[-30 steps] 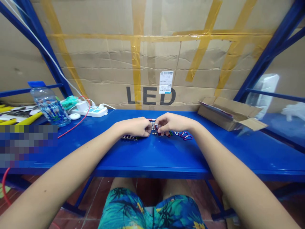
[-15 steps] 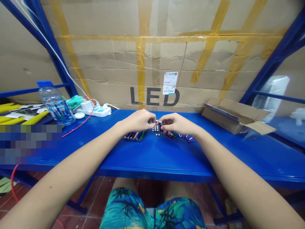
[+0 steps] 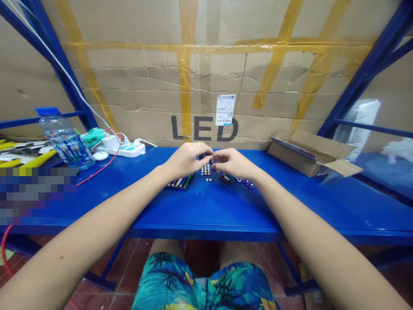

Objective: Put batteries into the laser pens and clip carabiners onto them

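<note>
My right hand (image 3: 234, 164) is closed around a small dark tube (image 3: 213, 165) with a shiny end, held upright just above the table. My left hand (image 3: 187, 160) meets it at the top, thumb and fingertips pinched together. Whatever those fingertips grip is too small to make out. Under the hands lie several small silver button cells (image 3: 205, 170) in close rows, two of them set apart toward me. Left of them, partly covered by my left hand, is a row of slim metal tubes (image 3: 180, 183) in dark, silver and green. Several coloured carabiners (image 3: 227, 178) lie below my right hand.
On the blue table (image 3: 206, 211), a water bottle (image 3: 66, 137), a white power strip (image 3: 125, 148) and a red cable (image 3: 103, 170) are at the left. An open cardboard box (image 3: 309, 157) stands at the right. A large taped carton (image 3: 145, 94) rises behind.
My left hand has moved right and closed in on the top of the tube, so both hands now meet. The view has shifted slightly, and more carabiners show.
</note>
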